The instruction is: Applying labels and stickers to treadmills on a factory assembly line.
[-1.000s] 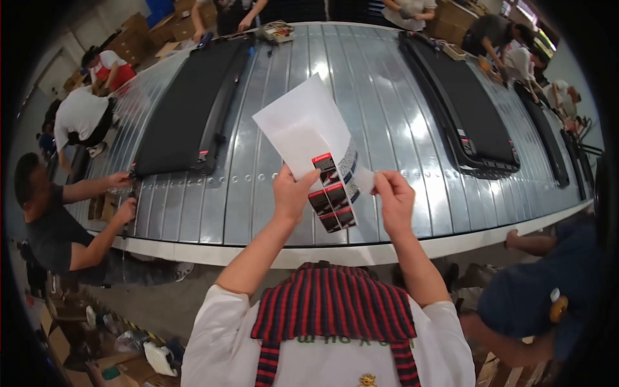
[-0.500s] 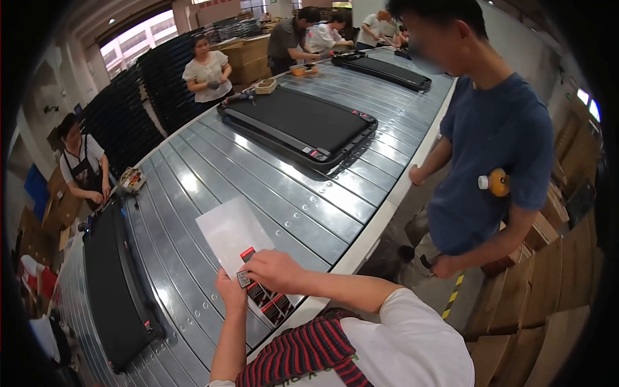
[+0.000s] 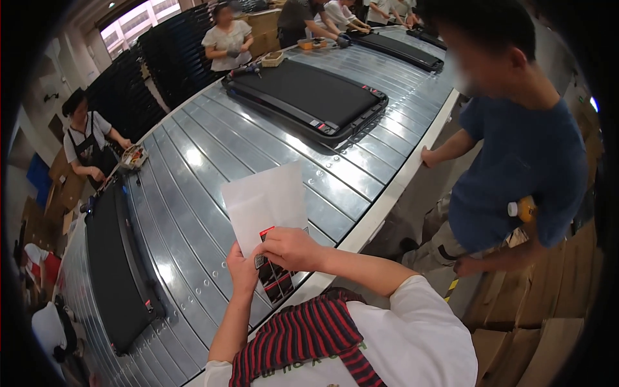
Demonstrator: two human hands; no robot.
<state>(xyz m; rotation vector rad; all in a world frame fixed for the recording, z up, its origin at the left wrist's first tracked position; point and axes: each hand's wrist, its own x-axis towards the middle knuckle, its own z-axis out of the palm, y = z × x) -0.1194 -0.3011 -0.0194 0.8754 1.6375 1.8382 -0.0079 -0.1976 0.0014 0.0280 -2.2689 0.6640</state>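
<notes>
My left hand (image 3: 242,269) is closed on the side of a white sticker sheet (image 3: 269,197), its thumb near the row of labels. Red and black stickers (image 3: 277,286) cover the sheet's lower part, in several small blocks. My right hand (image 3: 293,250) lies over these, its thumb and fingertips pinched at a small sticker (image 3: 260,261) beside my left thumb. Whether that sticker is lifted off the sheet is hidden by my fingers. The blank upper part of the sheet stands up away from me, above a table of metal slats (image 3: 193,193).
Long black panels in frames lie on the table, one at the left (image 3: 116,258), one ahead (image 3: 309,97). A person in a blue shirt (image 3: 516,155) stands close at the right, an orange bottle (image 3: 525,209) under one arm. Other people work along the far side. Cartons (image 3: 522,290) stand behind right.
The sheet's blank part has swung to the right and tipped up. Both hands are still at the stickers. At the left, the person in an apron has reached an arm to a basket.
</notes>
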